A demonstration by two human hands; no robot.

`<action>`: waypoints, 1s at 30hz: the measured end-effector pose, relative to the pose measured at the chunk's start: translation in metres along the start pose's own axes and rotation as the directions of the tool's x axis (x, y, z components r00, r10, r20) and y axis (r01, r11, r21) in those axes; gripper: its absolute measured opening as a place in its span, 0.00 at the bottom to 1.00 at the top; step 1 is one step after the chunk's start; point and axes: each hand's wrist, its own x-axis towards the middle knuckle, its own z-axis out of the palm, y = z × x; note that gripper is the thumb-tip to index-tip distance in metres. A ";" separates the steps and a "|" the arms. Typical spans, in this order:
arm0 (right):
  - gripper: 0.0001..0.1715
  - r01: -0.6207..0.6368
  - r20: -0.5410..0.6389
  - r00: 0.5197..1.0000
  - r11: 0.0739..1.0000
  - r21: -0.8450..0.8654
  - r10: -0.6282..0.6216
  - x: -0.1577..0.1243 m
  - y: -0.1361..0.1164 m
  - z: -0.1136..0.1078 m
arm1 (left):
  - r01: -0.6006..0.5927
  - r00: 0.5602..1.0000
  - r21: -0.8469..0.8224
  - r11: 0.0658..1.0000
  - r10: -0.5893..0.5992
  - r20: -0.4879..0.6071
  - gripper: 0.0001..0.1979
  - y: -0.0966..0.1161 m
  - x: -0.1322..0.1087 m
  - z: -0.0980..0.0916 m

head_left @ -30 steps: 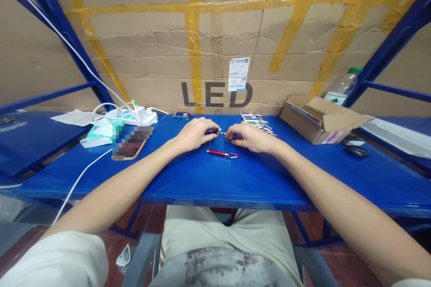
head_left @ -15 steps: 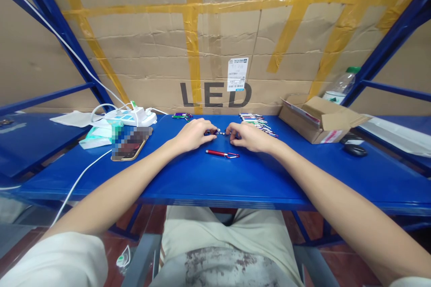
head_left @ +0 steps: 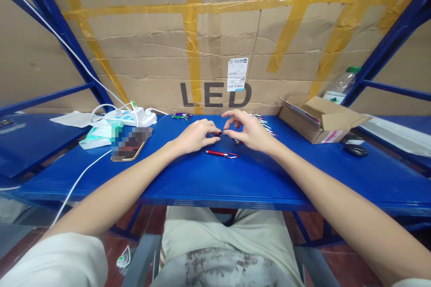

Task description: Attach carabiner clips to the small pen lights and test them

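Observation:
My left hand (head_left: 195, 135) rests on the blue table (head_left: 215, 179) with its fingers curled round a small dark red keychain flashlight (head_left: 218, 134). My right hand (head_left: 247, 130) is raised a little above the table, thumb and forefinger pinched on the flashlight's metal end, the other fingers spread upward. The two hands meet at the table's middle. A red keychain flashlight with a clip (head_left: 222, 154) lies just in front of them. A row of several coloured flashlights (head_left: 266, 126) lies behind my right hand, partly hidden by it.
A phone (head_left: 129, 145), tissue pack (head_left: 96, 136) and white power strip (head_left: 129, 116) with cables sit at the left. A few more flashlights (head_left: 182, 116) lie by the cardboard wall. An open cardboard box (head_left: 319, 121), a bottle (head_left: 341, 85) and a mouse (head_left: 355, 150) stand at the right.
My right hand has lifted off the table and turned, pinching the small flashlight's end with its other fingers raised. My left hand stayed in place.

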 end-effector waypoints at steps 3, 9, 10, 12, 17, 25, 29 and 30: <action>0.22 0.002 0.007 1.000 1.000 -0.005 -0.002 0.000 -0.001 0.001 | -0.005 1.000 0.001 1.000 0.005 -0.002 0.10 0.001 0.000 0.000; 0.22 0.019 0.003 1.000 1.000 -0.017 -0.019 -0.001 -0.002 0.001 | -0.002 1.000 -0.005 1.000 0.002 -0.005 0.10 0.001 0.000 0.000; 0.21 0.021 0.002 1.000 1.000 -0.017 -0.021 -0.001 -0.002 0.001 | -0.001 1.000 -0.007 1.000 0.001 -0.005 0.10 0.001 0.000 0.000; 0.21 0.024 0.001 1.000 1.000 -0.015 -0.024 -0.001 -0.002 0.001 | 0.000 1.000 -0.010 1.000 0.000 -0.007 0.10 0.001 0.000 0.000; 0.21 0.029 0.006 1.000 0.999 -0.034 -0.029 -0.001 -0.002 0.000 | 0.003 1.000 -0.011 1.000 -0.003 -0.009 0.09 0.002 0.000 -0.001; 0.20 0.063 0.029 0.998 0.993 -0.096 -0.060 -0.001 -0.004 0.000 | 0.002 1.000 -0.007 1.000 -0.003 -0.013 0.09 0.000 0.000 0.000; 0.21 0.074 0.021 0.997 0.993 -0.096 -0.072 -0.001 -0.006 -0.002 | 0.002 1.000 -0.010 1.000 -0.002 -0.025 0.09 -0.001 0.000 0.000; 0.22 0.075 0.007 0.997 0.992 -0.099 -0.075 -0.001 -0.005 -0.004 | 0.004 1.000 -0.012 1.000 -0.004 -0.026 0.09 -0.001 0.000 0.000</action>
